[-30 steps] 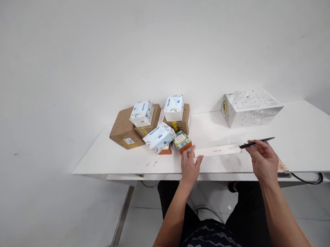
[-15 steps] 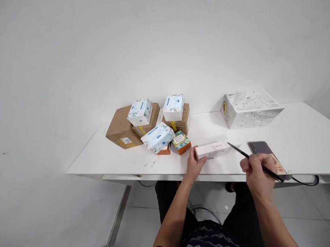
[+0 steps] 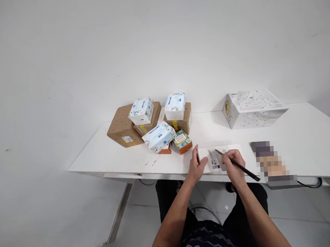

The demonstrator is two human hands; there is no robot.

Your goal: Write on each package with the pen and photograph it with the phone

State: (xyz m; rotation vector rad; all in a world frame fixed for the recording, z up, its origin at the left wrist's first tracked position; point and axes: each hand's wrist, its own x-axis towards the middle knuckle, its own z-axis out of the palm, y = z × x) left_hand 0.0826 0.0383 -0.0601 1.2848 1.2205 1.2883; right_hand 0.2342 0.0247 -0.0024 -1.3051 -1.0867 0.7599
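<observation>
A long white box [image 3: 204, 152] lies near the table's front edge, a silvery-grey label [image 3: 214, 159] with printed codes on its upward face. My left hand [image 3: 196, 167] grips the box's left end, thumb on the near side and fingers round the end. In my right hand [image 3: 234, 166] is a slim black pen [image 3: 242, 167], pinched like a writing tool. Its tip is at the upper part of the label; whether it touches cannot be made out. Part of the box's right side is hidden behind my right hand.
Left on the white table [image 3: 100, 157] are brown cartons [image 3: 120, 124], tissue packs [image 3: 158, 137] and a green-orange box [image 3: 183, 141]. A white patterned box [image 3: 255, 108] stands at the back right. A pixelated phone [image 3: 270, 161] lies at right, a black cable [image 3: 311, 185] beside it.
The white box has been turned so that its labelled face is up. My right hand has moved left, bringing the pen's tip from beyond the box to the label. My left hand keeps its hold.
</observation>
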